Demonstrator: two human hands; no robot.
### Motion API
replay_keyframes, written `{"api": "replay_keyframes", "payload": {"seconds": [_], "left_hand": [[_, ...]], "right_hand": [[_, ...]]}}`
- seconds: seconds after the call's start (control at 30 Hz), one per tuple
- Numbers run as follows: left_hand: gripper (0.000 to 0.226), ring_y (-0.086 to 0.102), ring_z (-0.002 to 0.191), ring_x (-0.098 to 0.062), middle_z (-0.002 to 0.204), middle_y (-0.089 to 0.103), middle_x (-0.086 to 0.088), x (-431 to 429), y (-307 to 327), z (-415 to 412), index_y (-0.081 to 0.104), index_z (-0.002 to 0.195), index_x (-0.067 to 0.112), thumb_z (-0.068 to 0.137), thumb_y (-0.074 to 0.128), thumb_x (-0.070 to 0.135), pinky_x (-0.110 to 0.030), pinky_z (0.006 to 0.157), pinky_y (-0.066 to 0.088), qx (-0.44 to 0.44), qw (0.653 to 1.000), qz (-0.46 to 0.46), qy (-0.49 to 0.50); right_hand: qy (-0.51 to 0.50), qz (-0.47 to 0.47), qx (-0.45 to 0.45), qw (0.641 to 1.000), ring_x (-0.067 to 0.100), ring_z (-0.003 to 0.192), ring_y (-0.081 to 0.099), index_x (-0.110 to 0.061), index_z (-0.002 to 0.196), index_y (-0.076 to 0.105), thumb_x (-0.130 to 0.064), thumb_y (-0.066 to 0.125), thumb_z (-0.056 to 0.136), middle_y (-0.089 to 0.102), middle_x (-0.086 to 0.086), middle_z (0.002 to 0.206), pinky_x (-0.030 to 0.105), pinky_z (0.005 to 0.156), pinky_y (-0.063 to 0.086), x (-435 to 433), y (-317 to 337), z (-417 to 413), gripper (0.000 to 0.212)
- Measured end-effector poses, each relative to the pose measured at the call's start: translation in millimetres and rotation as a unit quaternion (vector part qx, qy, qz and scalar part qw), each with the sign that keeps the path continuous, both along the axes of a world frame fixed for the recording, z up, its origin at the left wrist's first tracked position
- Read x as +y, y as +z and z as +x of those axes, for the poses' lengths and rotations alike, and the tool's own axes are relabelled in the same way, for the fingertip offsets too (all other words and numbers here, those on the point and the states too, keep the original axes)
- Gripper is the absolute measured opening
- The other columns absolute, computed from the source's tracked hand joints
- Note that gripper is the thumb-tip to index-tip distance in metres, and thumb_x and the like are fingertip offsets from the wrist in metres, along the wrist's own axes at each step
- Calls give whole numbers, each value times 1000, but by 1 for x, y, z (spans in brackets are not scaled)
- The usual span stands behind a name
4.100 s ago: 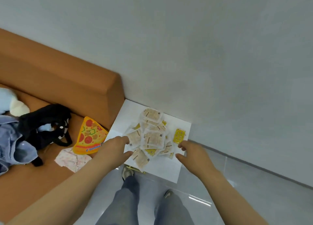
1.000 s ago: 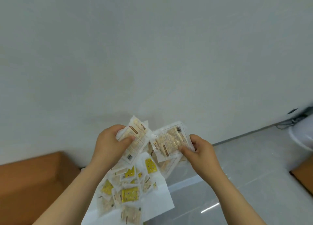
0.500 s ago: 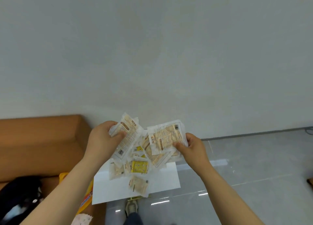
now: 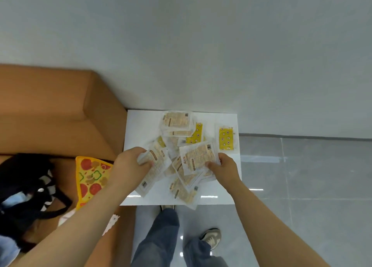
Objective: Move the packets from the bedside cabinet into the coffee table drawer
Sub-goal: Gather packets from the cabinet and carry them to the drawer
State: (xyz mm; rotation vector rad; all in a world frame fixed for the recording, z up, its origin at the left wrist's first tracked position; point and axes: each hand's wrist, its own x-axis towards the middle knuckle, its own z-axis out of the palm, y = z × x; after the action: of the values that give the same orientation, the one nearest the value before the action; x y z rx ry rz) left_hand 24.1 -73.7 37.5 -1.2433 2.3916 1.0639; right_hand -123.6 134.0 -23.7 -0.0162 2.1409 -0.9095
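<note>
Packets (image 4: 177, 122) strew the bedside cabinet (image 4: 138, 125), each grip, left hand (image 4: 130, 165) and right hand (image 4: 224, 167), pinching several

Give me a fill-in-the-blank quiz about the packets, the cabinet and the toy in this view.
The left hand and right hand both hold packets over the ____ bedside cabinet.
The lone packet near the cabinet's right edge is ____.
The pizza-slice toy lies to the cabinet's ____.
Missing words: white; yellow; left.
</note>
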Motion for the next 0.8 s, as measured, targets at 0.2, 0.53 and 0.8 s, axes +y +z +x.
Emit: {"api": "replay_keyframes", "payload": {"seconds": [0.2,0.53,0.8], "left_hand": [[12,56,72,-14,85,63,0,-2,-41,0,67,96,15,86,64,19,-13,50,32,-6,1000,11,-3],[16,59,76,-16,98,67,-2,-1,-55,-14,66,102,17,88,62,22,-16,52,39,-16,1000,23,-10],[16,60,78,-18,104,67,-2,-4,-59,-21,65,103,19,88,61,23,-17,54,42,-28,999,11,-21]], "right_hand": [[-39,24,-29,999,26,96,61,-10,105,60,-12,60,90,65,6,105,31,79,51,0,-43,-3,15],[-111,11,-68,991,15,93,66,-19,116,58,-26,82,70,67,-5,107,28,74,57,-11,-53,5,52],[-163,51,-89,981,21,88,64,-10,106,64,-9,84,65,67,1,100,31,77,53,-20,-60,11,46]]}}
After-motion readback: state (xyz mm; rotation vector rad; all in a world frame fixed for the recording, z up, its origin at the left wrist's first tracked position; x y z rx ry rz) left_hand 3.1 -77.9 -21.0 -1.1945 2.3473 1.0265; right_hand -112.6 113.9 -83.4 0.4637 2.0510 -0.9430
